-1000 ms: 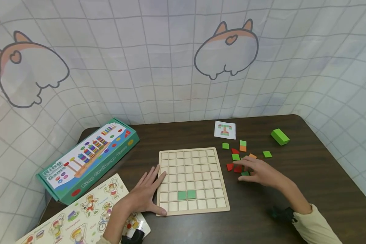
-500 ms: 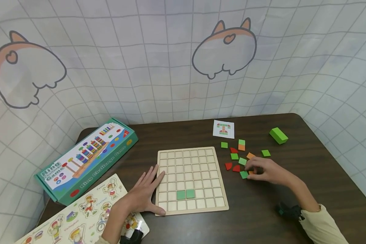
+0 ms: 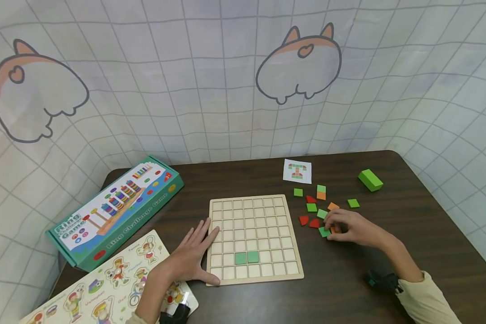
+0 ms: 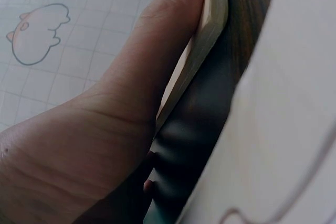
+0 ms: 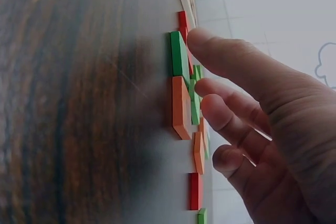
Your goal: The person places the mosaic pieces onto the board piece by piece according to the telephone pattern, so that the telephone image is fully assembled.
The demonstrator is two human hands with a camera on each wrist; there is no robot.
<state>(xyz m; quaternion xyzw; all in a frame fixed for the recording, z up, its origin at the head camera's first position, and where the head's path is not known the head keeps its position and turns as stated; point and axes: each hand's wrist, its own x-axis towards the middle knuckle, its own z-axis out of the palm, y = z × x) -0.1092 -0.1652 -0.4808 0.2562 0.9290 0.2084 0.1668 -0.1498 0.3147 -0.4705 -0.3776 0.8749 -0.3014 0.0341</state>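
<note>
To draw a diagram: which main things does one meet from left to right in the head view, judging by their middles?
Green rectangular printed box, left hand, pale wooden grid board, white paper pattern card, right hand.

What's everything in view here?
Grid board: one, pale wood, table centre.
Fitted tiles: two, green, in the board.
Loose tiles: at least five, green, right of board.
Red tiles: at least three, same cluster.
Orange tiles: at least two, same cluster.
Pattern card: one, white, behind tiles.
Block: one, green, far right.
Ring Challenge Game box: one, teal, far left.
Illustrated board: one, cream, near left.
Table: one, dark brown, underneath.
Corgi prints: two, orange-white, on white backdrop.
Wrist cameras: two, black, worn.
Sleeves: two, cream, forearms.
Left hand: one, at grid board's left edge.
Right hand: one, among loose tiles.
</note>
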